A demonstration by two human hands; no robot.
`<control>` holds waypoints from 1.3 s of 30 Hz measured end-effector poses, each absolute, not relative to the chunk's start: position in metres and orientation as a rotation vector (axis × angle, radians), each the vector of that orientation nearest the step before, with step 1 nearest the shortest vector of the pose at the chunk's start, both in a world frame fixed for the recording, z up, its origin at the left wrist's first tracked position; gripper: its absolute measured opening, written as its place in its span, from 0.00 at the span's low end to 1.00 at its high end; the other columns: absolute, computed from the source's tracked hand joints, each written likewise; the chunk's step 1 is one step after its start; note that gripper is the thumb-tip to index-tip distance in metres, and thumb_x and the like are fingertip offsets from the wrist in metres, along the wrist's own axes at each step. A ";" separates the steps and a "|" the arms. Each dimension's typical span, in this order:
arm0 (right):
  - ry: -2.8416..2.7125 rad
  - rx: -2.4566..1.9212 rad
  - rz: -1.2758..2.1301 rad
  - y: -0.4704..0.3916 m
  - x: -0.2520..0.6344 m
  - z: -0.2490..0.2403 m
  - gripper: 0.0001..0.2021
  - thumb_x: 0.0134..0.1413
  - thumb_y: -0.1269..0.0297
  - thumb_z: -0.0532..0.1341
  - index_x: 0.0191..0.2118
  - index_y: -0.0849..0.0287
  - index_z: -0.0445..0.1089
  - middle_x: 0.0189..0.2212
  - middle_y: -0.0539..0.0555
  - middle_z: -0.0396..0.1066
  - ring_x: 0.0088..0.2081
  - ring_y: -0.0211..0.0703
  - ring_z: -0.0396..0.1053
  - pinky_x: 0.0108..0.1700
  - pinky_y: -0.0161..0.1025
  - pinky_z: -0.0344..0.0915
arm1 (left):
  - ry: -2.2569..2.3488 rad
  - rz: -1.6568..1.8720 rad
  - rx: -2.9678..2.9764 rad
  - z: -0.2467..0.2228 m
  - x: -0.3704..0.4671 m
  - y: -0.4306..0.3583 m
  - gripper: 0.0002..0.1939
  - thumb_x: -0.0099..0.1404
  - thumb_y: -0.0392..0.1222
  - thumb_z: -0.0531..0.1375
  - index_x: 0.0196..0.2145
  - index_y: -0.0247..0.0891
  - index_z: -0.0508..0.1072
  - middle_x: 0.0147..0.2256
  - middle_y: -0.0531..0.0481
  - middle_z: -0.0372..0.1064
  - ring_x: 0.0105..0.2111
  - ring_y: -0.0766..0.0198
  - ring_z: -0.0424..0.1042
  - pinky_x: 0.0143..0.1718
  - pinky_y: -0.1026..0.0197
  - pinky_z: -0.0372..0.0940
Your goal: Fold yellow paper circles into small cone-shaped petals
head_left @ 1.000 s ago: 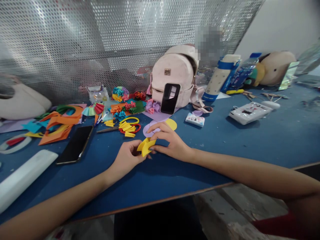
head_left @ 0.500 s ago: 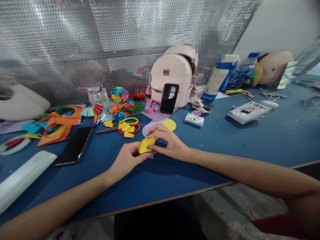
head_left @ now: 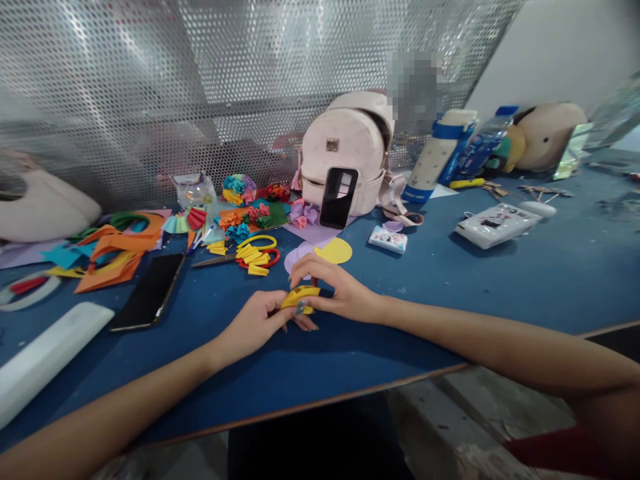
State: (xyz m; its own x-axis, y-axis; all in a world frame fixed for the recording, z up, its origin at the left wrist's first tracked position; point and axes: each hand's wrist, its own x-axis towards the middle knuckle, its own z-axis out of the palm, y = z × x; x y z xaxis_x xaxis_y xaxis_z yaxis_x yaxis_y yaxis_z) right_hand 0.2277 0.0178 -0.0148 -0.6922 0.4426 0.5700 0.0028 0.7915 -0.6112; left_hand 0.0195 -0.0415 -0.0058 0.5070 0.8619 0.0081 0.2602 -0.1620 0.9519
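Note:
Between my two hands is a piece of folded yellow paper (head_left: 295,298), seen nearly edge-on. My left hand (head_left: 257,319) pinches its left side, and my right hand (head_left: 345,287) grips it from the right with thumb and bent fingers. Just beyond them lie purple paper circles (head_left: 296,260) and a yellow paper circle (head_left: 336,251). Folded yellow paper pieces (head_left: 253,254) rest on the red and yellow handles of the scissors (head_left: 215,260), left of the circles.
A phone (head_left: 150,293) and a white bar-shaped object (head_left: 55,360) lie on the left. Colourful paper strips (head_left: 113,250) are heaped behind. A backpack (head_left: 343,143) with another phone (head_left: 339,198) against it stands at the back, near a white-and-blue bottle (head_left: 433,160) and a tissue pack (head_left: 497,225).
The yellow paper has turned from showing its broad fan-shaped face to nearly edge-on. My right hand's fingers have shifted slightly down around it.

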 end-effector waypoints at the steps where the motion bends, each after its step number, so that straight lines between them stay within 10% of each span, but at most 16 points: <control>1: -2.244 -0.312 0.783 0.018 0.228 -0.014 0.08 0.67 0.59 0.61 0.47 0.57 0.68 0.44 0.57 0.69 0.48 0.45 0.66 0.49 0.42 0.67 | 0.967 0.694 1.713 -0.006 0.019 -0.042 0.15 0.71 0.45 0.57 0.36 0.35 0.81 0.35 0.41 0.83 0.34 0.57 0.81 0.30 0.64 0.66; 39: -2.196 -0.425 0.876 0.024 0.231 -0.014 0.06 0.60 0.69 0.67 0.31 0.58 0.71 0.43 0.54 0.70 0.47 0.43 0.69 0.51 0.42 0.64 | 1.124 1.027 1.716 -0.007 0.018 -0.047 0.08 0.65 0.41 0.63 0.42 0.40 0.72 0.34 0.53 0.75 0.27 0.67 0.76 0.26 0.69 0.68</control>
State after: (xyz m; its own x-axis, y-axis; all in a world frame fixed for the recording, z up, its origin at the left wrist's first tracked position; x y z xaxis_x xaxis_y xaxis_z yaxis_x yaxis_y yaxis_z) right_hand 0.2314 0.0242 -0.0141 -0.6846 0.5271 0.5035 0.0358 0.7142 -0.6990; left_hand 0.0179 -0.0471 -0.0074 0.2680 0.9447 0.1890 0.2736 -0.2627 0.9253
